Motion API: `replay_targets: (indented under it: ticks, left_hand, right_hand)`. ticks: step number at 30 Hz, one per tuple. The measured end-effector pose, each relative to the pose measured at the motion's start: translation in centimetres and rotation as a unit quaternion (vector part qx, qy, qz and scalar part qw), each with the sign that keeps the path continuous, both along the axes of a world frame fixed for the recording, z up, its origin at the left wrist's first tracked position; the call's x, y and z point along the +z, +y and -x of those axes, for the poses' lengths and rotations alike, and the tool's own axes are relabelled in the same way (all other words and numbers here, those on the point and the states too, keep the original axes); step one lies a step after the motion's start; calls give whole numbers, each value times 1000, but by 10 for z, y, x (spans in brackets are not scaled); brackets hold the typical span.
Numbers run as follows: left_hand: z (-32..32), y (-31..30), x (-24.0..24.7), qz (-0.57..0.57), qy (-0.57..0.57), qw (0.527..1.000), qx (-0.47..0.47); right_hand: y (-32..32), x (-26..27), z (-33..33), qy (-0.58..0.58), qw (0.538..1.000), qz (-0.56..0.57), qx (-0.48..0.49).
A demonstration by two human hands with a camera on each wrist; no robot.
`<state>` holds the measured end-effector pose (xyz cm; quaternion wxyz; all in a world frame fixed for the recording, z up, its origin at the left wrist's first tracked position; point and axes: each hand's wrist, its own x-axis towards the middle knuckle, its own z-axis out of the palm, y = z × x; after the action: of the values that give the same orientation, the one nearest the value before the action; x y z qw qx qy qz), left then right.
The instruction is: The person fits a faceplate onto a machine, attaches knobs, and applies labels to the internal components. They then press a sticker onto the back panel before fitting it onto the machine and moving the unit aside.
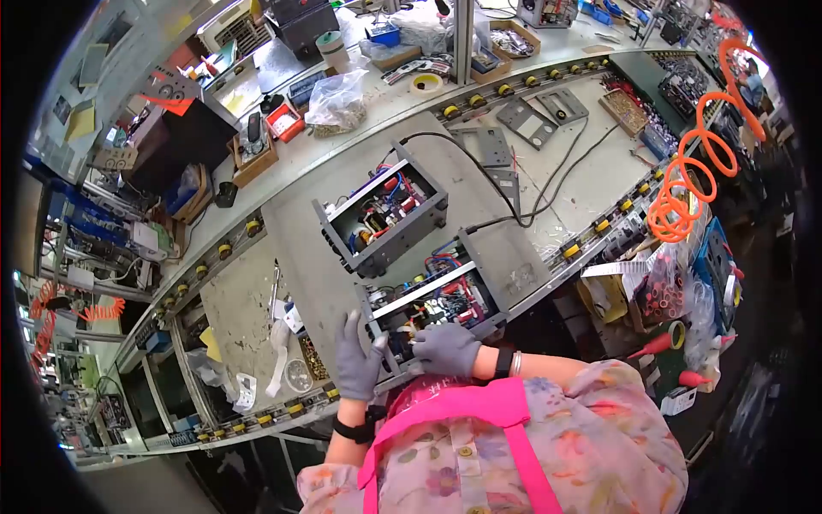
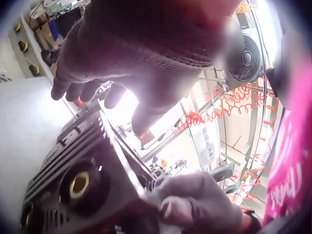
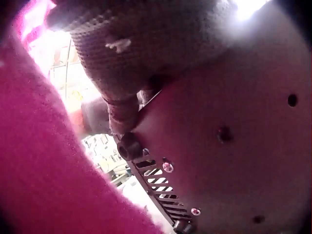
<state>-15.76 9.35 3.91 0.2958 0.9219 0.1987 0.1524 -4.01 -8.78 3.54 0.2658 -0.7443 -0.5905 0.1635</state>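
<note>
Two dark open-topped machine cases stand side by side, full of wires and circuit parts, each with a pale bar across its top. The nearer machine case [image 1: 437, 300] is directly before the person; the farther one [image 1: 381, 210] lies beyond it. My gloved left hand [image 1: 358, 360] is at the near case's left end, fingers extended and thumb apart. In the left wrist view, those fingers reach over the end panel with a brass-ringed round socket [image 2: 79, 185]. My gloved right hand [image 1: 447, 349] has its fingers curled at the near case's edge; its fingertips are partly hidden.
Both cases rest on a grey board [image 1: 300, 248] over a roller conveyor [image 1: 565, 251]. Black cables [image 1: 548, 206] run right from the cases, near flat dark panels [image 1: 527, 124]. Left lie a tray of small brass parts [image 1: 314, 358] and a round dish [image 1: 298, 375]. An orange coiled hose [image 1: 676, 206] hangs right.
</note>
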Motion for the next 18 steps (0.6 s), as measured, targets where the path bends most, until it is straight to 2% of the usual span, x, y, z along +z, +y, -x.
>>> replay_targets:
  ticks: [4, 6, 9, 12, 13, 15, 16, 18]
  left_hand:
    - [-51, 37, 38, 0, -16, 996, -85]
    - [-84, 53, 48, -77, -3, 994, -79]
    - [-120, 64, 32, -166, 66, 983, -32]
    - [-136, 66, 14, -158, 130, 978, -51]
    - [-138, 74, 2, -158, 90, 980, -83]
    - [-138, 90, -12, -84, 124, 983, -108]
    - [-141, 96, -19, -46, 142, 980, -130]
    - [-142, 127, -49, 0, 73, 977, -200]
  right_hand:
    - [-23, -2, -2, -24, 1000, -2, 5]
    - [-30, -4, -3, -49, 999, -10, 1]
    - [-34, -2, -6, -61, 997, -37, 2]
    - [-41, -5, -1, -101, 986, -126, -45]
    - [-41, -4, -2, -103, 984, -140, -35]
    - [-44, -1, -5, -108, 981, -160, -33]
    - [-45, -14, -6, -143, 981, -128, -10]
    - [-41, -7, -6, -158, 977, -139, -16]
